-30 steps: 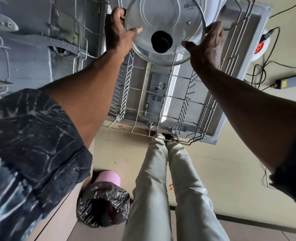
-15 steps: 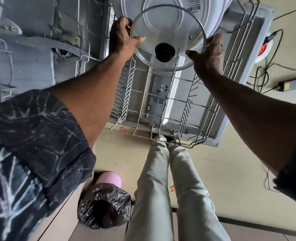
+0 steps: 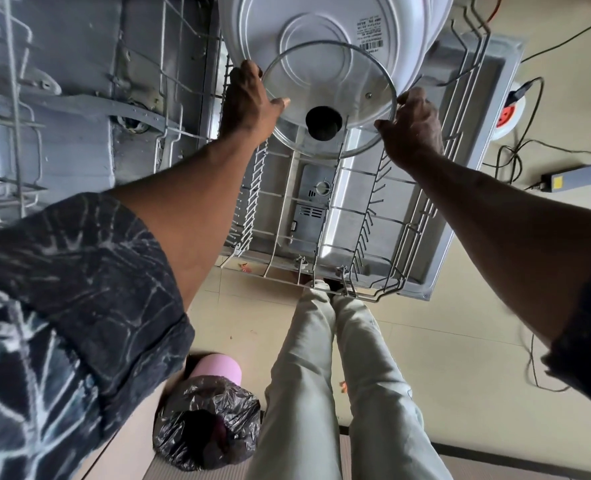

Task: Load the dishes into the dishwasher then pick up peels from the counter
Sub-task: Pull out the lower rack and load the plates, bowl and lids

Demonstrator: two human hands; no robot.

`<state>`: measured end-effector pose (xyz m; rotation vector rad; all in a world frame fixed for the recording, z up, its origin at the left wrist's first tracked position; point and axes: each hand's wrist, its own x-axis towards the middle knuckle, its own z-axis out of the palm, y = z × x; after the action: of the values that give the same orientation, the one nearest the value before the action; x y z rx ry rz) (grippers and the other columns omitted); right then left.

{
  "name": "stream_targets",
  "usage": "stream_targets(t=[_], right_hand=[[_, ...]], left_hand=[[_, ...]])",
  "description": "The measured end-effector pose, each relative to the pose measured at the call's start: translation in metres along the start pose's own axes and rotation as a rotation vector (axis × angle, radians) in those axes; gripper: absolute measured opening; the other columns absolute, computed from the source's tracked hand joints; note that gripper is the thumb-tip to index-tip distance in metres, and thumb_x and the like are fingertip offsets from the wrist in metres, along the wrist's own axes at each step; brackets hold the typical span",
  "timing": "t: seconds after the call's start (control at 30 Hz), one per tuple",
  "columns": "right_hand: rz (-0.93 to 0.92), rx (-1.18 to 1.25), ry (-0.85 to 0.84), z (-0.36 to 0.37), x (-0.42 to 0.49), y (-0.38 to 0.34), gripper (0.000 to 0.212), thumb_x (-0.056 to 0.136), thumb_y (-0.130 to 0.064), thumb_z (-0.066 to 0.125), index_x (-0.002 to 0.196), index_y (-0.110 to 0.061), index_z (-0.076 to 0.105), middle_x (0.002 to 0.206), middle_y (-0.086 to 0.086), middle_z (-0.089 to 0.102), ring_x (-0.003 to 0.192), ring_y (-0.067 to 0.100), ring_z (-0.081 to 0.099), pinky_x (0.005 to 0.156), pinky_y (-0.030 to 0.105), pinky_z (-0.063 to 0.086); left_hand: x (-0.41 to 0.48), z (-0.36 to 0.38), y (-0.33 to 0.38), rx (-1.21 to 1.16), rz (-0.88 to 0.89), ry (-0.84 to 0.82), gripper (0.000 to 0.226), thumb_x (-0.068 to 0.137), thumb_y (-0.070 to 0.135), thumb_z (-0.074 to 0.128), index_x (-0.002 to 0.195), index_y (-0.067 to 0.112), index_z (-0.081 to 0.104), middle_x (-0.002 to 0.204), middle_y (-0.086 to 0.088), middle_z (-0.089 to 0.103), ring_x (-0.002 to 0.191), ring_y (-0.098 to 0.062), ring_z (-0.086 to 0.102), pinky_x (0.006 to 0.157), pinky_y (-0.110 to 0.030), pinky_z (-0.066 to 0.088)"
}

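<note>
Over rack [image 3: 373, 298], left hand [image 3: 249, 102] and right hand [image 3: 413, 128] grip glass lid [image 3: 332, 88], knob [image 3: 323, 123] facing camera.

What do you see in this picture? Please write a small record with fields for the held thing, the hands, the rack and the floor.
held thing: glass lid, its black knob toward the camera
hands: left hand and right hand grip the lid's rim on opposite sides
rack: lower rack pulled out over the open door; large white dish stands at its far end, behind the lid
floor: bin with black bag; power adapter
</note>
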<state>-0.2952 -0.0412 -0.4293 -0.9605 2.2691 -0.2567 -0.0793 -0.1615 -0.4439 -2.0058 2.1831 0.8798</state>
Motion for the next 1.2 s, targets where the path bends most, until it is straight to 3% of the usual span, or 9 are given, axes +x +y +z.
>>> stream_targets(t=[0.1, 0.2, 0.4, 0.47, 0.57, 0.67, 0.93, 1.2], right_hand=[[-0.039, -0.081, 0.023, -0.003, -0.011, -0.003, 0.048, 0.093, -0.025, 0.066, 0.132, -0.006, 0.045, 0.134, 0.014, 0.049, 0.114, 0.030, 0.053, 0.082, 0.034, 0.040], [-0.121, -0.146, 0.029, -0.007, -0.025, -0.002, 0.049, 0.091, -0.023, 0.066, 0.132, -0.005, 0.046, 0.131, 0.015, 0.046, 0.112, 0.032, 0.052, 0.080, 0.033, 0.039], [-0.320, -0.274, -0.032, -0.040, -0.068, -0.011, 0.050, 0.094, -0.032, 0.060, 0.136, -0.007, 0.048, 0.135, 0.014, 0.046, 0.122, 0.032, 0.045, 0.104, 0.045, 0.040], [-0.365, -0.311, -0.045, -0.055, -0.085, -0.013, 0.054, 0.096, -0.038, 0.057, 0.138, -0.007, 0.047, 0.142, 0.014, 0.044, 0.131, 0.034, 0.041, 0.110, 0.048, 0.035], [-0.388, -0.335, -0.077, -0.080, -0.116, -0.017, 0.063, 0.099, -0.043, 0.051, 0.150, -0.008, 0.038, 0.159, 0.015, 0.032, 0.148, 0.035, 0.025, 0.122, 0.050, 0.020], [-0.394, -0.323, -0.098, -0.111, -0.158, -0.027, 0.069, 0.103, -0.047, 0.045, 0.158, -0.010, 0.025, 0.167, 0.012, 0.017, 0.155, 0.033, 0.010, 0.126, 0.048, 0.006], [-0.534, -0.231, -0.043, -0.188, -0.280, -0.056, 0.070, 0.105, -0.053, 0.037, 0.161, -0.014, 0.021, 0.169, 0.006, 0.010, 0.156, 0.029, 0.001, 0.125, 0.054, 0.003], [-0.749, -0.263, -0.039, -0.213, -0.369, -0.089, 0.070, 0.102, -0.057, 0.031, 0.159, -0.016, 0.027, 0.169, 0.004, 0.012, 0.157, 0.028, 0.002, 0.125, 0.056, 0.005]], left_hand=[[-0.011, -0.005, 0.005, 0.016, 0.020, 0.043, 0.058, 0.092, 0.037, 0.070, 0.135, 0.008, 0.043, 0.138, -0.012, 0.049, 0.125, -0.025, 0.050, 0.099, -0.029, 0.041], [-0.026, -0.011, 0.010, 0.066, 0.083, 0.058, 0.059, 0.092, 0.038, 0.068, 0.137, 0.007, 0.044, 0.139, -0.013, 0.049, 0.128, -0.028, 0.047, 0.105, -0.034, 0.040], [-0.078, -0.028, 0.026, 0.207, 0.271, 0.038, 0.055, 0.090, 0.046, 0.064, 0.126, 0.005, 0.053, 0.126, -0.016, 0.055, 0.120, -0.034, 0.051, 0.101, -0.046, 0.043], [-0.103, -0.039, 0.036, 0.249, 0.303, 0.010, 0.060, 0.092, 0.051, 0.061, 0.131, 0.005, 0.051, 0.133, -0.016, 0.054, 0.125, -0.033, 0.048, 0.103, -0.045, 0.042], [-0.145, -0.060, 0.050, 0.322, 0.279, -0.074, 0.082, 0.097, 0.064, 0.044, 0.154, 0.007, 0.031, 0.162, -0.016, 0.030, 0.151, -0.035, 0.023, 0.121, -0.049, 0.026], [-0.196, -0.089, 0.062, 0.340, 0.250, -0.106, 0.092, 0.093, 0.074, 0.021, 0.160, 0.012, 0.014, 0.169, -0.011, 0.008, 0.156, -0.032, 0.001, 0.125, -0.051, 0.013], [-0.351, -0.186, 0.094, 0.198, 0.123, 0.109, 0.093, 0.092, 0.077, 0.017, 0.159, 0.013, 0.025, 0.168, -0.010, 0.015, 0.156, -0.030, 0.006, 0.126, -0.045, 0.010], [-0.461, -0.241, 0.057, 0.157, 0.040, 0.364, 0.084, 0.097, 0.067, 0.047, 0.154, 0.006, 0.038, 0.163, -0.015, 0.029, 0.154, -0.034, 0.019, 0.119, -0.052, 0.027]])
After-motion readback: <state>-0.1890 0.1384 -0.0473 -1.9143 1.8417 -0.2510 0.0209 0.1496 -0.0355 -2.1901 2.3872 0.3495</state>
